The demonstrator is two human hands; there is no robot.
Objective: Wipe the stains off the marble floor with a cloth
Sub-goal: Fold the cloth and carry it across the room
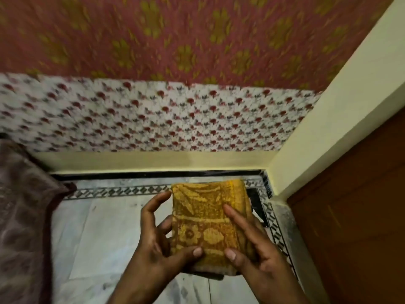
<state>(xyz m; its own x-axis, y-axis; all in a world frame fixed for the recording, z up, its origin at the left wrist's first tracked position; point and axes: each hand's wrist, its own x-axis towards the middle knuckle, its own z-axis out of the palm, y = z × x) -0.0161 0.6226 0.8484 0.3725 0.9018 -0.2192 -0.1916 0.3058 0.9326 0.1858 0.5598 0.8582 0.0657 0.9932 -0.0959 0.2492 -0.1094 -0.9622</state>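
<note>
A folded yellow-orange patterned cloth (205, 218) is held up in front of me above the marble floor (98, 233). My left hand (156, 244) grips its left edge, thumb pressed on the lower front, fingers curled beside it. My right hand (252, 249) holds the right side, thumb on the lower front and a finger laid across the cloth. The white-grey floor shows dark smudges near the bottom (109, 284) and small specks further up. The floor under the cloth is hidden.
A bed with a red floral cover (175, 40) and a white printed sheet (153, 119) stands ahead. A brownish blanket (22, 205) hangs at the left. A cream wall (339, 128) and brown wooden door (361, 216) close the right side. A patterned border (109, 191) edges the floor.
</note>
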